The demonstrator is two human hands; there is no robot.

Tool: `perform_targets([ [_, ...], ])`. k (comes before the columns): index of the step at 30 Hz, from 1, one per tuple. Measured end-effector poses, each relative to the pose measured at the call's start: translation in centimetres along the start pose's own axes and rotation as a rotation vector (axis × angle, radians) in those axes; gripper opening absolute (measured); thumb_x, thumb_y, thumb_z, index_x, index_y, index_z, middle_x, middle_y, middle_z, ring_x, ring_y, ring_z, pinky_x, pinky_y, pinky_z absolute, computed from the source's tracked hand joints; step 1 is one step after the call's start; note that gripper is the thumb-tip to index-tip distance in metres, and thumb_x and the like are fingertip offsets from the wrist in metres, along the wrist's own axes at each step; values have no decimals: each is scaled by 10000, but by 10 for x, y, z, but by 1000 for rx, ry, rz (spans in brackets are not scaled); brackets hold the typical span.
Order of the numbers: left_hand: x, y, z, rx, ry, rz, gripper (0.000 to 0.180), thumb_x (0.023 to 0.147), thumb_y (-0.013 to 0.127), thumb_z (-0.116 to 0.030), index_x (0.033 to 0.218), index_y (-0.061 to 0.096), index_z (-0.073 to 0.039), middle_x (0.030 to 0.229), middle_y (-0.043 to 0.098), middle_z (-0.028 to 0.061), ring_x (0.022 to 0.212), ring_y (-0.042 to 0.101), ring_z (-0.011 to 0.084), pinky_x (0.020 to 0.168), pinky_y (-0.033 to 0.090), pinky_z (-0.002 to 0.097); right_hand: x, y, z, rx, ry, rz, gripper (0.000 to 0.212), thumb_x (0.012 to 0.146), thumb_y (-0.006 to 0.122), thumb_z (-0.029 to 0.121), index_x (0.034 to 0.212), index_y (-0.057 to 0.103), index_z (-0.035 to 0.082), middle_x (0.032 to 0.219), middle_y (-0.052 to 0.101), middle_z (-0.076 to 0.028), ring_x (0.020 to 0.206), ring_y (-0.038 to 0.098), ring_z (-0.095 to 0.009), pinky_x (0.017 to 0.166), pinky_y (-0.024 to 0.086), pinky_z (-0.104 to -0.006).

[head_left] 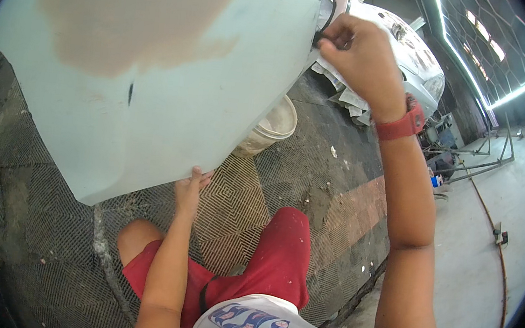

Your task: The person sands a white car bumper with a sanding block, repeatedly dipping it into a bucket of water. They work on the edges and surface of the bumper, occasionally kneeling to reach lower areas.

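Note:
A large pale green-white car body panel (173, 103) fills the upper left, with a smooth brownish patch (112, 14) and a short dark mark on its surface. My left hand (191, 185) grips the panel's lower edge, its thumb on the face and the other fingers partly hidden at the rim. At the panel's right edge, my raised right hand (360, 52) has its fingers curled in a pinch. A small black piece (317, 39) shows at those fingertips; its kind cannot be made out. A red watch (403, 120) is on my right wrist.
Behind the panel's right edge stands a whitish bucket (269, 126) on the patterned mat floor (232, 206). Farther back is a white car (414, 55) with paper (349, 102) along its lower side. Metal frames (484, 158) and a cable (487, 213) lie to the right.

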State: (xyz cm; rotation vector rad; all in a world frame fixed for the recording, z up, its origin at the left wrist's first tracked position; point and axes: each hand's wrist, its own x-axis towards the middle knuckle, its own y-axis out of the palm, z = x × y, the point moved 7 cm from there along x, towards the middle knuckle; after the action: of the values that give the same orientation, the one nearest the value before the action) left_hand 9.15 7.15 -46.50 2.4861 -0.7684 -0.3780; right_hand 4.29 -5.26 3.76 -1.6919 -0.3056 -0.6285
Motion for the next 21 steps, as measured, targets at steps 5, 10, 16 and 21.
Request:
perform_targets([
  [5, 0, -2, 2, 0, -33, -18, 917, 1046, 674, -609, 1537, 438, 128, 1434, 651, 256, 1211, 753, 350, 943, 649, 332, 8, -12, -4, 54, 38, -10, 242, 841, 784, 146, 971, 758, -56, 901, 770, -225, 842, 766, -361, 817, 598, -433],
  [10, -3, 5, 0, -12, -24, 7, 908, 1063, 649, -603, 1555, 423, 126, 1454, 638, 256, 1230, 746, 349, 949, 646, 328, 1, -4, -9, 16, -30, -30, 264, 839, 793, 184, 978, 771, -39, 884, 773, -218, 824, 777, -349, 787, 598, -412],
  [16, -5, 0, 2, -17, -56, 14, 899, 1080, 621, -595, 1570, 404, 127, 1467, 622, 259, 1246, 737, 356, 967, 641, 339, -20, 3, -8, 164, 166, -5, 367, 878, 874, 312, 998, 792, -25, 918, 799, -177, 858, 775, -326, 799, 614, -437],
  [21, -13, -2, -4, -12, -130, 81, 906, 1082, 597, -616, 1605, 375, 91, 1519, 588, 242, 1295, 709, 342, 1012, 618, 346, -101, 24, -63, 709, 351, -527, 245, 991, 809, 157, 1093, 741, -55, 999, 773, -92, 774, 720, -124, 616, 563, -283],
])
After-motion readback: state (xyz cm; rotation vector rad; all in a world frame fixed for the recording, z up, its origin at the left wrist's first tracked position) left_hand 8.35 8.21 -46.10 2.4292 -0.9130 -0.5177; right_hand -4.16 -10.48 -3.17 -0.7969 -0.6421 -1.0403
